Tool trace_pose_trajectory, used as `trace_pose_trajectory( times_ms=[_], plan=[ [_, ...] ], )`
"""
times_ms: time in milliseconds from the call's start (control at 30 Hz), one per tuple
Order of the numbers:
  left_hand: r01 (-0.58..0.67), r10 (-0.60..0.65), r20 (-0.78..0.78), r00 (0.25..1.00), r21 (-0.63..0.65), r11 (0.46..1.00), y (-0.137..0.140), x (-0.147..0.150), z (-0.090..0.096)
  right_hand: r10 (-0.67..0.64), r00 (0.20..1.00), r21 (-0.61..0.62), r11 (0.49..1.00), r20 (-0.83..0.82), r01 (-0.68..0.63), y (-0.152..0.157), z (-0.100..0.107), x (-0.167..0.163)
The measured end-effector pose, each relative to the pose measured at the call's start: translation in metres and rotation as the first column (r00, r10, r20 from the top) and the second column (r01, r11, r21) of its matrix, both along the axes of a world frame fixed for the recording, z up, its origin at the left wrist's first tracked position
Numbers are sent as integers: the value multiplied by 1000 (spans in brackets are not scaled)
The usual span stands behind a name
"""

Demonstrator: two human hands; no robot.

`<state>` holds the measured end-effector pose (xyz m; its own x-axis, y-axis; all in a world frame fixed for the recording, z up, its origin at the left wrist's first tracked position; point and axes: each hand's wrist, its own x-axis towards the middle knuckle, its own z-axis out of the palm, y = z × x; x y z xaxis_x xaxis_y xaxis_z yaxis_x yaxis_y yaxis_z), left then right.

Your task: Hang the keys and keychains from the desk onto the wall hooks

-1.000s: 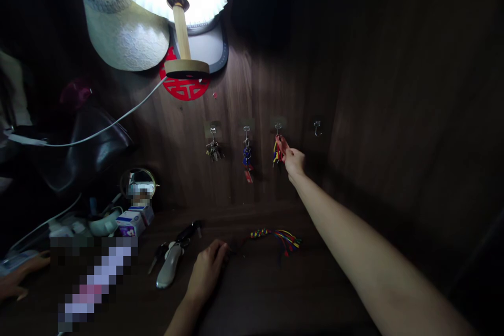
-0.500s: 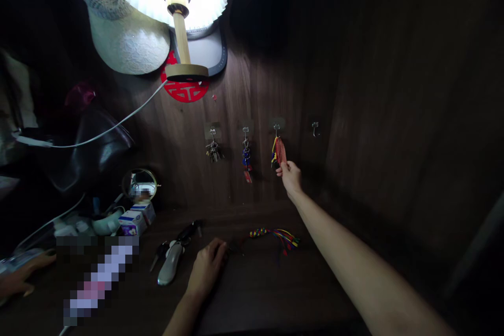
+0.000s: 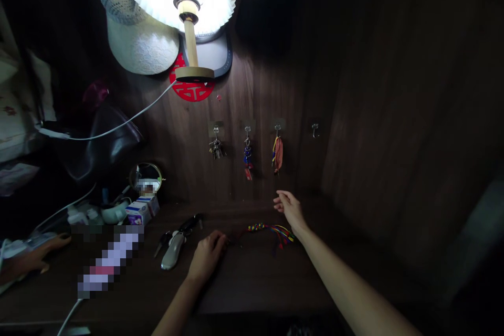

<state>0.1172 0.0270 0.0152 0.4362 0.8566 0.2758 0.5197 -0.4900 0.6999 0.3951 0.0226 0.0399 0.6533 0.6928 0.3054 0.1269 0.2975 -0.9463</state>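
Observation:
Above the desk, my right hand (image 3: 290, 209) is open with nothing in it, its fingers loosely bent. Over it, a pinkish-red fabric strap with yellow and blue cords (image 3: 279, 153) hangs from the third wall hook (image 3: 277, 128). My left hand (image 3: 208, 254) rests on the desk with curled fingers, at the dark end of a multicoloured braided cord with tassels (image 3: 256, 227); whatever its fingers hold is hidden. To its left lie keys with a silvery-grey fob (image 3: 173, 251). A key bunch (image 3: 217, 149) and a blue-and-red keychain (image 3: 248, 156) hang on the other two hooks.
A bare hook (image 3: 315, 130) is at the right. Above left shines a lamp (image 3: 191, 44) by several hats (image 3: 144, 44). A round mirror (image 3: 146, 177), small boxes (image 3: 138, 211) and a pixelated power strip (image 3: 112, 262) stand or lie at the left.
My right hand has let go of the pinkish-red strap and moved down, away from it. The strap now hangs free on its hook. My left hand stays put; the view has shifted slightly.

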Motion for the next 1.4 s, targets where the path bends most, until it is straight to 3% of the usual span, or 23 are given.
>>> trace_pose_trajectory(
  times_ms=[233, 567, 767, 833, 933, 1033, 1100, 1400],
  plan=[
    [-15, 15, -5, 1000, -1, 1000, -2, -1, 1, 147, 981, -121, 984, 124, -132, -34, -30, -11],
    [-25, 24, 39, 999, 15, 1000, -1, -2, -1, 168, 914, -166, 980, 369, -113, -57, -45, -32],
    [53, -50, -16, 999, 201, 978, -1, -3, -7, 202, 839, -228, 969, 505, -96, -63, -47, -38],
    [97, -70, -109, 992, 269, 958, -2, -1, -8, 200, 780, -223, 972, 593, -80, -65, -47, -40],
    [104, -42, -196, 980, 320, 942, -2, 1, -10, 168, 607, -189, 982, 777, -29, -69, -43, -45],
    [74, -10, -189, 982, 332, 940, -1, 1, -11, 162, 407, -192, 981, 899, 34, -73, -39, -52],
    [58, -4, -161, 987, 334, 941, 0, 0, -12, 174, 323, -203, 978, 930, 56, -74, -38, -54],
    [-35, 19, 55, 998, 296, 955, 2, -3, -14, 206, 289, -238, 968, 935, 78, -64, -51, -47]
  ],
)
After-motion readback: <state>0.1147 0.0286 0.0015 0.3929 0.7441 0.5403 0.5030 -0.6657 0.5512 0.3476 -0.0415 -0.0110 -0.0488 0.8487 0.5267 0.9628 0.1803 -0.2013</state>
